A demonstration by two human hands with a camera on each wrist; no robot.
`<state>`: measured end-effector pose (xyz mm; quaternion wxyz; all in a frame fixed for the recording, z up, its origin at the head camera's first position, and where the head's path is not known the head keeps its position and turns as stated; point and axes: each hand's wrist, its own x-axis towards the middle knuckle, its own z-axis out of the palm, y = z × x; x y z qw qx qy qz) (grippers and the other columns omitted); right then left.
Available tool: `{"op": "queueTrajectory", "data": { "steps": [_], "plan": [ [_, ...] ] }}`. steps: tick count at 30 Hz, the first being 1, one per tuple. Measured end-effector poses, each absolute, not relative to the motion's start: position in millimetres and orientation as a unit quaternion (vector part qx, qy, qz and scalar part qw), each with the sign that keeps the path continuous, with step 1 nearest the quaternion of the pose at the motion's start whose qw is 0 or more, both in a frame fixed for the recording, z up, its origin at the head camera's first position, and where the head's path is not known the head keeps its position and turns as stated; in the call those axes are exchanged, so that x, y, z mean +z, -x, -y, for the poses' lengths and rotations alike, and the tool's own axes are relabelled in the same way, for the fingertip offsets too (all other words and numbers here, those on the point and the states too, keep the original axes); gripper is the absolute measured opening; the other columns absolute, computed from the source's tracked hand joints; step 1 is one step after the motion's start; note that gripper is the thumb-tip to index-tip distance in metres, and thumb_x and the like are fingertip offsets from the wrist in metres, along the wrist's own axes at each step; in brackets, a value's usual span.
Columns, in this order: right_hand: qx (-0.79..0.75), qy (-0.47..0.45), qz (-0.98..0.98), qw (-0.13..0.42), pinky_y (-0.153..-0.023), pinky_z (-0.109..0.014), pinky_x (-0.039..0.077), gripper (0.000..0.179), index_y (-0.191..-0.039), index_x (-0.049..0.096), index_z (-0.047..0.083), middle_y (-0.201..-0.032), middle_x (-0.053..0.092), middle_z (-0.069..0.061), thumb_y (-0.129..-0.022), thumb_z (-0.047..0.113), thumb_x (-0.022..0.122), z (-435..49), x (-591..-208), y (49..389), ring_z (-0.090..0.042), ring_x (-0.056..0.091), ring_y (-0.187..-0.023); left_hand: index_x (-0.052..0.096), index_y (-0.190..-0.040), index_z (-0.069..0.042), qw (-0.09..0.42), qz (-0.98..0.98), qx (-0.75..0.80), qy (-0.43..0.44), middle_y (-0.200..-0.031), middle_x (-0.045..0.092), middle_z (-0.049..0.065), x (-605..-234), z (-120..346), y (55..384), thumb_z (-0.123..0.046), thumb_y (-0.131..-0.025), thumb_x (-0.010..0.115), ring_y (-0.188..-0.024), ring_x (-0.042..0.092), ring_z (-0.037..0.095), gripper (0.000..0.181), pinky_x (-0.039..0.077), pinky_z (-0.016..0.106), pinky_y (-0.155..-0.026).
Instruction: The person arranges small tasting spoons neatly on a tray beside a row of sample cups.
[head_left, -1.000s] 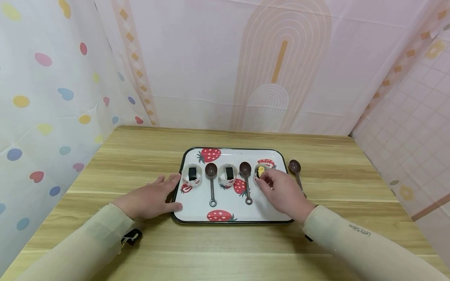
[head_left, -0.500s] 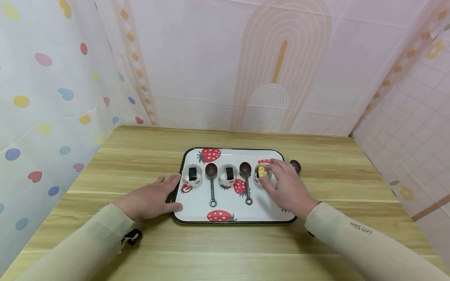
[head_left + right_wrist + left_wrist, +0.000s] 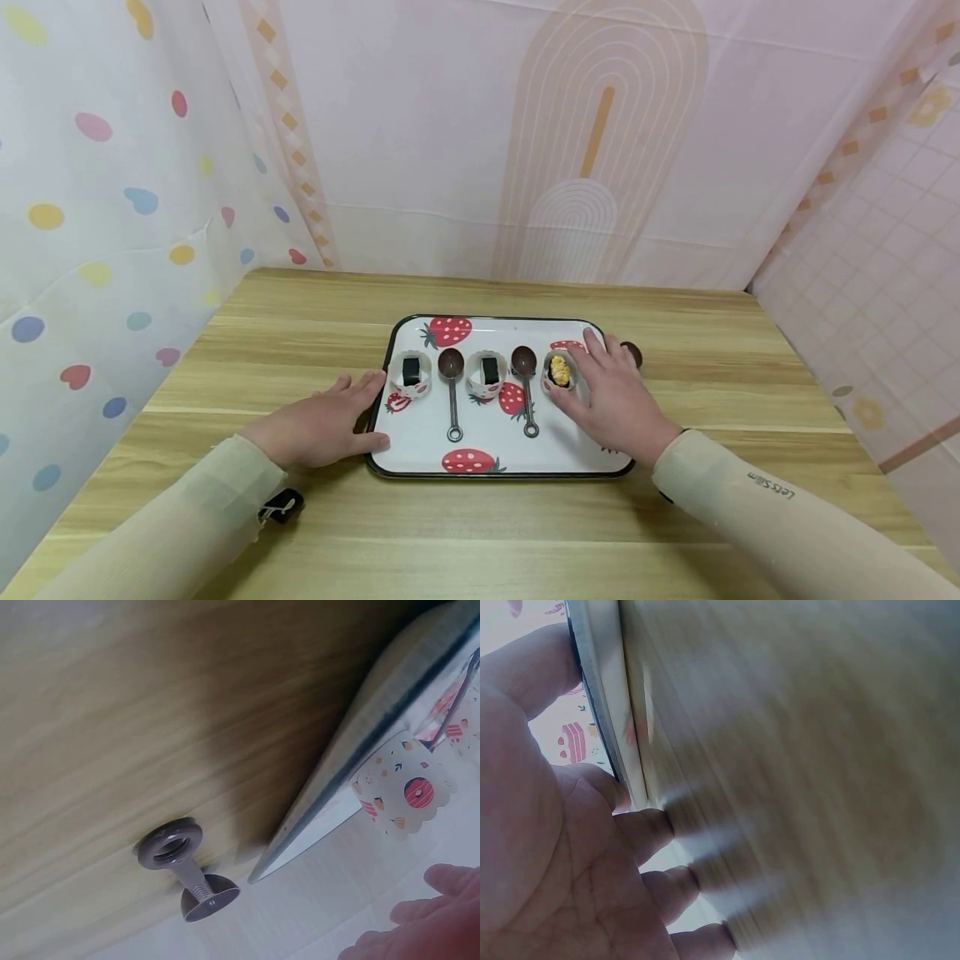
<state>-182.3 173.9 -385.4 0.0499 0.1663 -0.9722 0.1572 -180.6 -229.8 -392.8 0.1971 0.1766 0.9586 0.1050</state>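
Observation:
My left hand [image 3: 322, 425] rests on the left rim of a white strawberry-print tray [image 3: 427, 450], fingers extended; the left wrist view shows its thumb [image 3: 540, 671] over the edge. The right hand [image 3: 617, 408] hovers with loosely spread fingers beside the right-hand paper cup [image 3: 551, 388], holding nothing. That cup contains a sushi piece with yellow topping [image 3: 559, 371]. Sushi pieces wrapped in black seaweed sit in the left cup [image 3: 412, 371] and the middle cup [image 3: 490, 370]. Between the cups lie two brown measuring spoons, the left spoon [image 3: 452, 364] and the right spoon [image 3: 524, 362].
A third brown measuring spoon [image 3: 193, 879] lies on the wooden table [image 3: 480, 533], right of the tray; the right hand mostly hides it in the head view. Patterned curtains [image 3: 420, 133] hang behind and at both sides.
My right hand has let go of the yellow-topped sushi in the right cup. Its fingers have spread and shifted right, covering most of the outer spoon. The left hand has stayed still.

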Motion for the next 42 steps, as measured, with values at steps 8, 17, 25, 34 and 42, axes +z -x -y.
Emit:
{"op": "queueTrajectory", "data": {
  "steps": [8, 17, 25, 34, 42],
  "plan": [
    [0.13, -0.173, 0.975, 0.048, -0.126, -0.074, 0.014, 0.081, -0.16, 0.041, 0.007, -0.171, 0.024, -0.029, -0.1, 0.058, 0.062, -178, -387, 183, -0.054, 0.016, -0.159, 0.015, -0.17, -0.008, 0.2, -0.959, 0.102, -0.171, -0.175, 0.021, 0.018, -394, 228, 181, -0.074, -0.094, 0.059, -0.158, 0.015, 0.056, 0.11, 0.026, 0.069, -0.124],
    [0.128, -0.158, 0.979, 0.021, -0.126, -0.075, 0.007, 0.087, -0.164, 0.035, 0.01, -0.174, 0.016, -0.027, -0.099, 0.061, 0.061, -179, -390, 183, -0.054, 0.005, -0.161, 0.016, -0.17, -0.008, 0.199, -0.959, 0.101, -0.172, -0.175, 0.021, 0.019, -393, 228, 181, -0.073, -0.094, 0.06, -0.158, 0.016, 0.056, 0.109, 0.027, 0.069, -0.124],
    [0.128, -0.158, 0.979, 0.02, -0.126, -0.075, 0.007, 0.088, -0.165, 0.034, 0.009, -0.174, 0.016, -0.027, -0.099, 0.062, 0.06, -181, -391, 183, -0.056, 0.005, -0.16, 0.016, -0.17, -0.007, 0.196, -0.959, 0.104, -0.174, -0.175, 0.022, 0.019, -394, 228, 181, -0.073, -0.095, 0.06, -0.158, 0.016, 0.056, 0.109, 0.026, 0.069, -0.124],
    [0.139, -0.152, 0.979, 0.012, -0.125, -0.076, 0.005, 0.091, -0.166, 0.031, 0.009, -0.175, 0.011, -0.026, -0.1, 0.064, 0.059, -184, -394, 182, -0.057, 0.001, -0.16, 0.017, -0.169, -0.007, 0.193, -0.96, 0.104, -0.175, -0.174, 0.023, 0.019, -393, 228, 181, -0.073, -0.095, 0.06, -0.158, 0.016, 0.056, 0.108, 0.026, 0.07, -0.124],
    [0.127, -0.142, 0.982, 0.003, -0.126, -0.076, 0.006, 0.093, -0.167, 0.029, 0.009, -0.176, 0.009, -0.025, -0.099, 0.067, 0.057, -186, -395, 183, -0.058, 0.002, -0.16, 0.017, -0.169, -0.007, 0.195, -0.96, 0.104, -0.172, -0.174, 0.022, 0.019, -392, 227, 180, -0.072, -0.095, 0.06, -0.158, 0.016, 0.056, 0.108, 0.026, 0.07, -0.124]
  ]
}}
